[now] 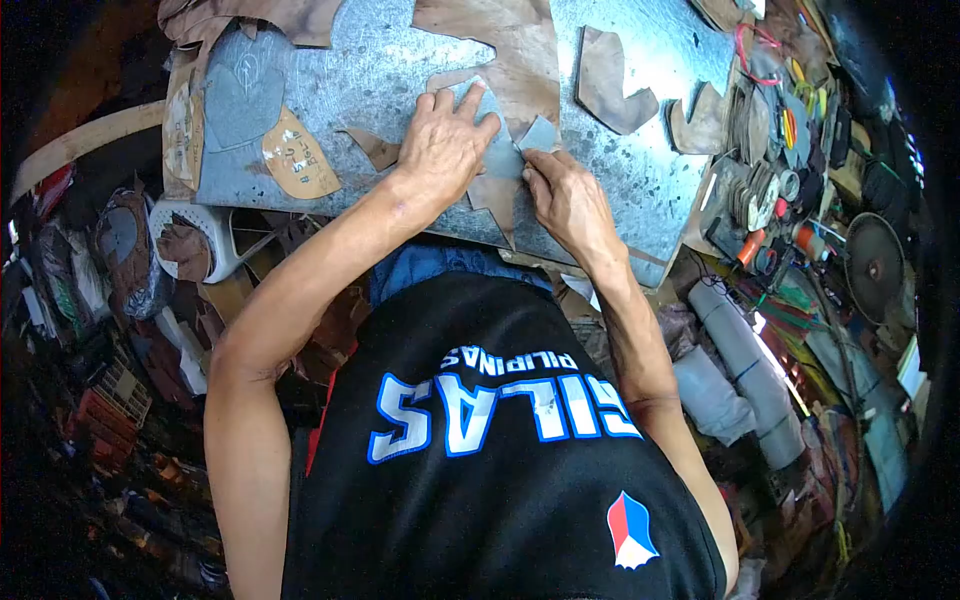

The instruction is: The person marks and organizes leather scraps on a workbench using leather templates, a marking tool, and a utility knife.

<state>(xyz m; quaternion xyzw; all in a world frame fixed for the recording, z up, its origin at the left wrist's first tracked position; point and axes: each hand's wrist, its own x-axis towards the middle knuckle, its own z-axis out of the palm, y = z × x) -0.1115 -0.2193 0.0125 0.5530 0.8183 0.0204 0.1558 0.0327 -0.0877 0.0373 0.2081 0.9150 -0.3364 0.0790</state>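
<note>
My left hand (445, 140) lies with fingers spread on a flat grey template (490, 108), pressing it onto a piece of brown leather (515, 75). Part of the template is hidden beneath this hand. Close to its right, my right hand (572, 197) is closed, with thumb and fingers pinched together at the template's right-hand grey part (540, 133). A small dark bit shows between those fingers, but I cannot tell what it is. Below the hands, a pointed leather strip (495, 205) reaches toward the table's near edge.
The scratched metal tabletop (360, 80) carries curved leather cutouts (610, 85), a tan pattern with handwriting (298, 158) and a grey pattern (243, 105). Stacked pieces (748, 120) and tools crowd the right end. A white stool (225, 240) with scraps stands at left; plastic-wrapped rolls (740, 350) lie at right.
</note>
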